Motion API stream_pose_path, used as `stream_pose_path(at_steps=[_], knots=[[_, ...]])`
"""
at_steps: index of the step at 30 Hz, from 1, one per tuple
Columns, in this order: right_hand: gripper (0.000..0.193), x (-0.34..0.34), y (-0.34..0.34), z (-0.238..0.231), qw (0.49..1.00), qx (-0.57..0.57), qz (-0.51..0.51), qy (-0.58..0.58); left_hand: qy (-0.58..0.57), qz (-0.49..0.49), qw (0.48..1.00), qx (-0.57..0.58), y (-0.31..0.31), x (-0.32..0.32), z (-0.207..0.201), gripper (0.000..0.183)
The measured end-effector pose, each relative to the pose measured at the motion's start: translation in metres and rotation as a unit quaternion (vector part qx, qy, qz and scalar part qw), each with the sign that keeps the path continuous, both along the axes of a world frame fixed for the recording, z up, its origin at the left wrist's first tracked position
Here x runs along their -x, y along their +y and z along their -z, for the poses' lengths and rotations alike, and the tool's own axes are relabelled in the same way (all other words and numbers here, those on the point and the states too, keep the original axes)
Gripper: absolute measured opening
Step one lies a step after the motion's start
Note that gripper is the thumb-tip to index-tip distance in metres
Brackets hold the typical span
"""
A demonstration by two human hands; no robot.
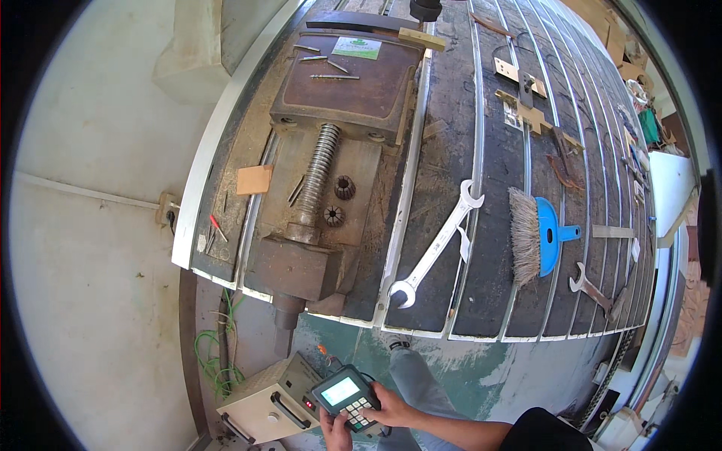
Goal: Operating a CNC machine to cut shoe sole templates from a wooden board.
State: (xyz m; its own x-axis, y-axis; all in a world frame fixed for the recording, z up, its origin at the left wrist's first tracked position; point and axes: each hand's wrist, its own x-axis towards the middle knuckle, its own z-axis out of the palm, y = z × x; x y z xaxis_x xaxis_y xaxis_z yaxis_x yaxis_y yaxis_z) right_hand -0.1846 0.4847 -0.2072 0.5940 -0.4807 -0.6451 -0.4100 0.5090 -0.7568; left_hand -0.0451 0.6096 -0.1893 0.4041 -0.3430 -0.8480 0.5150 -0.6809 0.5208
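Note:
A dark handheld keypad controller (pixel 336 373) with a lit screen and pale buttons is at the lower middle, in front of the slotted machine bed. My left hand (pixel 335 431) closes on its lower left edge. On its right side, my right hand (pixel 393 410) grips it, with the thumb over the buttons; the fingers behind are mostly hidden. Just left of the controller, on the floor, stands a beige metal control box (pixel 259 395) with black handles and a small red display.
On the slotted bed (pixel 451 113) sit a heavy vise (pixel 346 90) with drill bits on top, two collets (pixel 344 187), a large open-end wrench (pixel 440 242), a blue-backed brush (pixel 547 237) and a smaller wrench (pixel 590 289). Green cable (pixel 207 361) lies beside the box.

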Motion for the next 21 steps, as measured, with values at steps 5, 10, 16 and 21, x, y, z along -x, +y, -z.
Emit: stream_pose_path(at_steps=[5, 10, 16, 21], knots=[[0.058, -0.001, -0.003, 0.001, 1.000, -0.009, 0.004, 0.005, 0.024, -0.022, 0.999, 0.037, -0.012, 0.000, -0.003, 0.063], [0.058, -0.003, -0.005, 0.002, 1.000, -0.014, 0.011, 0.003, -0.020, 0.041, 0.997, 0.062, -0.029, 0.001, -0.016, 0.065], [0.057, 0.000, -0.006, 0.005, 1.000, 0.000, 0.002, 0.009, -0.001, 0.010, 1.000, 0.023, -0.036, 0.004, -0.029, 0.065], [0.056, 0.005, -0.005, 0.009, 1.000, -0.021, 0.006, 0.013, 0.051, 0.029, 0.997, 0.054, -0.041, 0.003, -0.021, 0.065]])
